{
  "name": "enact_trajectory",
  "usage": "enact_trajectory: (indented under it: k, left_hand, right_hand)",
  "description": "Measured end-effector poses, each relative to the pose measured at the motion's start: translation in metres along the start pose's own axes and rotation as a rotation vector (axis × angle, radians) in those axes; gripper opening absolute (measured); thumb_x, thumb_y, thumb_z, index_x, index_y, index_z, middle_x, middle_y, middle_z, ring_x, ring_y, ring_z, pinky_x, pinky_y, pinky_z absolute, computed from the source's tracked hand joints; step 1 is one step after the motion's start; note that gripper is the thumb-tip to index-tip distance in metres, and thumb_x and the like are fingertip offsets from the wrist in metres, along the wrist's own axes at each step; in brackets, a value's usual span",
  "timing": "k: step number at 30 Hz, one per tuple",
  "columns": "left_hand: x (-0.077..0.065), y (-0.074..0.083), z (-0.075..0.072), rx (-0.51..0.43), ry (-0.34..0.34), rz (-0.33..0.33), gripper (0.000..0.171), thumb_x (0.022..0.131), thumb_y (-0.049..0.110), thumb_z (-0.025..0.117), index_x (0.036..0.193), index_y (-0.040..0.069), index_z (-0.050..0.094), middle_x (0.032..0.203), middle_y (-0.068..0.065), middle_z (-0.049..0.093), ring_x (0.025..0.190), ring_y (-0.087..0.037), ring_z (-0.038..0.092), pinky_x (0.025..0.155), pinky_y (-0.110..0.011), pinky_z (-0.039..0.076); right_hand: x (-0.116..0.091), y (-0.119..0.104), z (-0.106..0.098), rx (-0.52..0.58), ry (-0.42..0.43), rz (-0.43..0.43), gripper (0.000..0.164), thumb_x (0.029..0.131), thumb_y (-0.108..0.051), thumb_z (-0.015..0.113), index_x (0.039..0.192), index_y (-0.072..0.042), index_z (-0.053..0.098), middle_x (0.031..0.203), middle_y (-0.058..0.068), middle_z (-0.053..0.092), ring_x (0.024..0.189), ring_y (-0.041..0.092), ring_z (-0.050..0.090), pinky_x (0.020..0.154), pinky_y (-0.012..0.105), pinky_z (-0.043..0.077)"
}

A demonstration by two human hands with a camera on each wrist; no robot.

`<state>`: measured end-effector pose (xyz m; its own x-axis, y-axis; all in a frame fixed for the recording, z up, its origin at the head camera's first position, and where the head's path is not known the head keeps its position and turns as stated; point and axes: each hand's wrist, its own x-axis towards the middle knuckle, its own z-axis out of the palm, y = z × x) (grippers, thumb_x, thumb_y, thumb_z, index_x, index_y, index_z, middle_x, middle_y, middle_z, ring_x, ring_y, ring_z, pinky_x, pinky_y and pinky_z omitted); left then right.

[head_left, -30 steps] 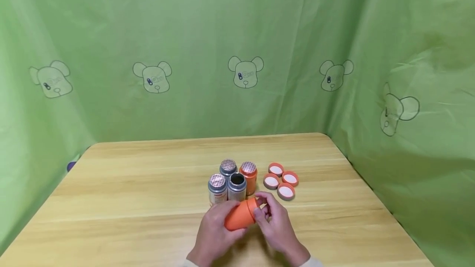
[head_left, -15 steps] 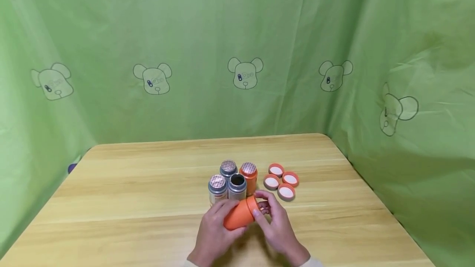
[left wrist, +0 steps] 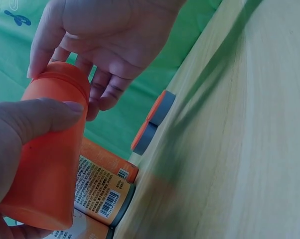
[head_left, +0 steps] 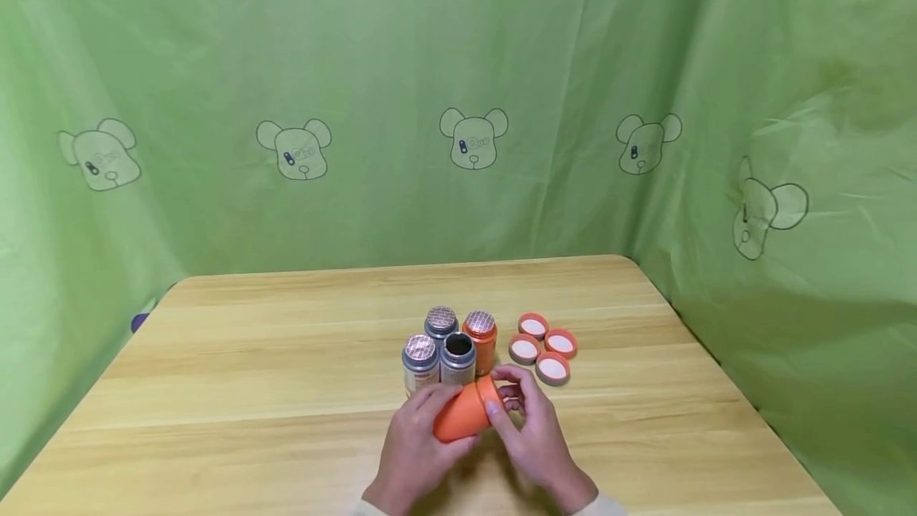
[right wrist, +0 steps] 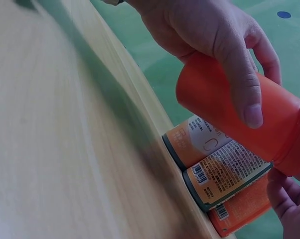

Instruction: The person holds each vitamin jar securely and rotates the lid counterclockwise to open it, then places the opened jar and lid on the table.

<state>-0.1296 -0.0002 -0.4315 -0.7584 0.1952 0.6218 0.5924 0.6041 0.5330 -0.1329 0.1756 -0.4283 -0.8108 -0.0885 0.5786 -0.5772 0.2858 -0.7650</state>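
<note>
Over the front of the table, my left hand (head_left: 411,444) grips the body of a smooth orange bottle (head_left: 460,414), which is tilted with its ringed end toward the right. My right hand (head_left: 533,436) holds that end, thumb on the near side and fingers on the far side. Whether the end is a cap or a bare neck, I cannot tell. In the left wrist view the left thumb lies along the orange bottle (left wrist: 53,164), and the right hand (left wrist: 107,45) is above it. The right wrist view shows the left hand (right wrist: 215,40) around the body and right fingertips (right wrist: 279,191) at the ringed end.
Behind the hands stand several bottles: grey ones (head_left: 420,365) and an orange one (head_left: 485,349). Most have foil-covered tops; one grey bottle (head_left: 458,361) shows a dark open mouth. To their right lie several upturned lids (head_left: 552,370) with white liners. A green curtain (head_left: 387,62) surrounds the wooden table (head_left: 251,388).
The hands and the orange bottle stay almost in place, with the right fingers shifting slightly at the bottle's end. The bottles and lids behind have not moved.
</note>
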Motion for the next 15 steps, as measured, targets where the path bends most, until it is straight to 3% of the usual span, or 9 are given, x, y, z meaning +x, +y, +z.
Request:
enact_trajectory:
  k: [4,8,11,15]
  left_hand:
    - [-0.0003,-0.0007,0.0017,-0.003,0.011,0.016,0.055,0.062,0.024,0.091,0.110,0.011,0.068,0.106,0.000,0.067,0.088,-0.015,0.064,0.076,-0.035,0.053]
    - [-0.0012,-0.0012,0.0032,-0.012,0.014,0.032,0.055,0.061,0.024,0.091,0.109,0.012,0.069,0.104,0.001,0.066,0.087,-0.014,0.063,0.074,-0.034,0.053]
    - [-0.0013,-0.0014,0.0034,-0.010,0.015,0.038,0.055,0.060,0.025,0.092,0.109,0.012,0.069,0.104,0.002,0.066,0.087,-0.014,0.063,0.074,-0.034,0.053]
    - [-0.0012,-0.0013,0.0031,-0.004,0.014,0.038,0.056,0.060,0.025,0.092,0.109,0.012,0.069,0.104,0.001,0.067,0.087,-0.014,0.063,0.075,-0.034,0.053]
  right_hand:
    - [-0.0008,0.0038,-0.0016,-0.003,-0.023,-0.005,0.036,0.088,0.004,0.061,0.122,0.004,0.050,0.114,0.013,0.059,0.092,0.017,0.062,0.074,0.030,0.053]
    - [-0.0011,0.0029,-0.0006,-0.043,0.002,-0.009,0.034,0.089,0.002,0.063,0.120,0.003,0.052,0.110,0.009,0.060,0.082,0.014,0.059,0.066,0.027,0.050]
    - [-0.0007,0.0012,0.0006,-0.058,0.024,0.033,0.033,0.088,0.000,0.066,0.119,-0.001,0.054,0.108,0.006,0.060,0.077,0.012,0.057,0.064,0.026,0.049]
    - [0.0000,0.0011,0.0001,-0.043,0.013,0.080,0.034,0.089,-0.002,0.066,0.120,-0.003,0.053,0.111,0.010,0.060,0.083,0.014,0.059,0.068,0.027,0.051]
